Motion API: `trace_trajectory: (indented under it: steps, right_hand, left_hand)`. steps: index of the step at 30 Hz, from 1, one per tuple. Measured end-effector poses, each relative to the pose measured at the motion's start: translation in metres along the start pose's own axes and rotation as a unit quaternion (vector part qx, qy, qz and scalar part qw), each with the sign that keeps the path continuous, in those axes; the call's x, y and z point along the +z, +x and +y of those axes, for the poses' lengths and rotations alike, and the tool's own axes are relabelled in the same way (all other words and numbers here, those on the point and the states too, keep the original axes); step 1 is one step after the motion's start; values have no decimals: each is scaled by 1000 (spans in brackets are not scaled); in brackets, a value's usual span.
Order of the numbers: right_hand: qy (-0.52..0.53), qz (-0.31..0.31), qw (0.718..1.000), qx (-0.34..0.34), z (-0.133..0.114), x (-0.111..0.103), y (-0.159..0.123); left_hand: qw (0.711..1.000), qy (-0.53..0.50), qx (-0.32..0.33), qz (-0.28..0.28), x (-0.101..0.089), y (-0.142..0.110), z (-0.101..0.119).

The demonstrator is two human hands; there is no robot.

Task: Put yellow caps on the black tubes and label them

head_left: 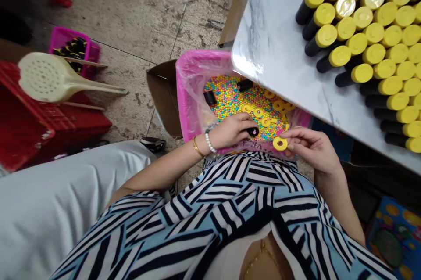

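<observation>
My left hand (pixel 232 132) is closed around a small black tube (pixel 252 132), its round end turned toward my right side with something pink in its opening. In my right hand (pixel 311 146), a yellow ring (pixel 280 143) with a hole in its middle is pinched between thumb and fingers. Both hands are over the near side of a pink basin (pixel 187 95) lined with clear plastic. Small multicoloured beads (pixel 226 95) fill it, with two black tubes (pixel 209 98) and several yellow rings (pixel 258 112) lying on top.
At the right, a marble-patterned table (pixel 272 25) overhangs the basin and bears many black tubes with yellow caps (pixel 325 35). Left are a red crate (pixel 59 126), a cream perforated scoop (pixel 46 77) and a small pink basket (pixel 94 52). An open cardboard box (pixel 164 95) adjoins the basin.
</observation>
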State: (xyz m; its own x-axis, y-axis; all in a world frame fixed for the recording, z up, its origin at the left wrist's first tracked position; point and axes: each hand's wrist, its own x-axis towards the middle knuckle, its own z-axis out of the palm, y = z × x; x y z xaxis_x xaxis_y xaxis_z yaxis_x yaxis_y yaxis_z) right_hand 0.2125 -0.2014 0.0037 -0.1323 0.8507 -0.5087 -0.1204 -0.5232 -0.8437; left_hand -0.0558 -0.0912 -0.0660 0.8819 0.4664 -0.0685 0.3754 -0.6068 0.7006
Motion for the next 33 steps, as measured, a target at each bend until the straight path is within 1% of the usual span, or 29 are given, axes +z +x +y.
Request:
trace_trajectory:
  steps: [2,3,4,6,9,14,17,19,21,23,26,30,32,33]
  right_hand:
    - [3,10,1000,3,-2,1,1]
    - [-3,18,1000,2,-2,2,2]
    - [-13,24,1000,0,-2,2,3]
    - [-32,32,999,-6,-2,5,7]
    - [-47,37,998,-13,0,8,11]
    - [-57,27,998,-19,-2,9,11]
    - [-34,33,999,-14,-3,6,9]
    - [-18,37,999,-6,-4,3,7]
    - [-9,37,999,-1,-5,0,6]
    - [-3,32,999,-3,-5,-3,5]
    - [-1,35,999,-12,-3,-6,5]
    - [-31,29,999,-17,3,-6,9]
    - [-86,24,996,-28,7,-5,14]
    - [-136,32,989,-40,10,-5,16]
  left_hand:
    - [996,80,-28,7,-2,0,0]
    - [991,128,-35,2,-2,0,1]
    - [984,173,-33,-7,-1,1,3]
    - [971,236,-5,-30,1,5,8]
    - [961,269,30,-49,4,12,17]
    - [963,259,37,-71,6,15,18]
    - [972,221,30,-70,6,14,13]
    - [983,175,11,-59,5,12,8]
    - [995,96,-7,-40,4,10,3]
    - [1000,-3,-14,-12,0,8,-2]
    - [992,-127,-25,14,-8,7,-7]
    - [975,-217,-38,31,-13,7,-12]
    - [966,-254,-30,35,-11,7,-14]
    - [963,-267,-28,35,-10,7,-15]
